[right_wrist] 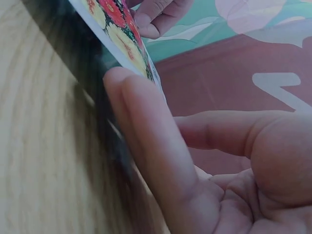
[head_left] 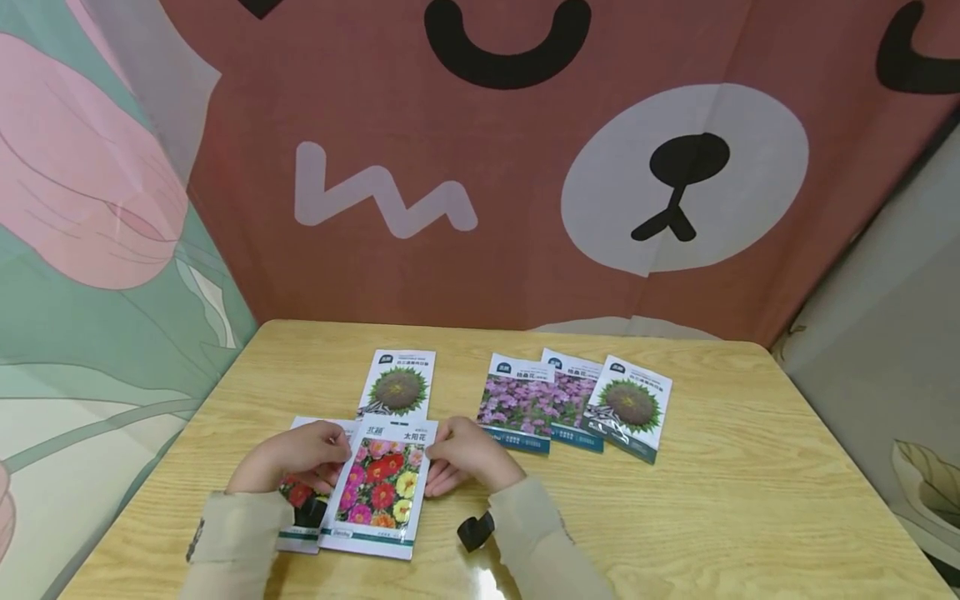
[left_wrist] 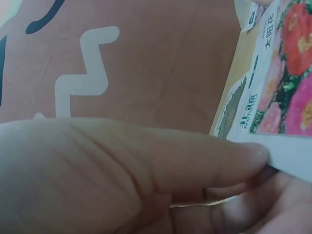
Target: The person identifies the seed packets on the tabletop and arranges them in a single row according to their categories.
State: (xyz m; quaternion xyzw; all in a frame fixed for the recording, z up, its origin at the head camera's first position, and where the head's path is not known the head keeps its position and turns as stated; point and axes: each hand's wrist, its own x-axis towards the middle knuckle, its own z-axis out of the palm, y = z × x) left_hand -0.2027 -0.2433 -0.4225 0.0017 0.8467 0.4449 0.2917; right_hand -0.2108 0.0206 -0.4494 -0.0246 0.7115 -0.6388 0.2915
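Both hands hold a flower seed packet (head_left: 380, 483), its front printed with red, pink and yellow blooms. The left hand (head_left: 303, 454) pinches its left edge; in the left wrist view the thumb (left_wrist: 243, 155) lies on the white border and the fingers curl behind. At the opposite edge the right hand (head_left: 468, 454) grips with its thumb, other fingers extended behind the packet, as the right wrist view shows. Another red-flower packet (head_left: 300, 540) lies partly hidden under the left hand. Just beyond, a sunflower packet (head_left: 399, 383) is overlapped at its lower end.
To the right on the wooden table (head_left: 712, 517) lie two purple-flower packets (head_left: 513, 404) (head_left: 573, 400), overlapping, and a second sunflower packet (head_left: 630, 407) beside them. A cloth with a printed bear face (head_left: 510, 250) hangs behind the table's far edge. Black wrist devices (head_left: 476, 531) sit at both cuffs.
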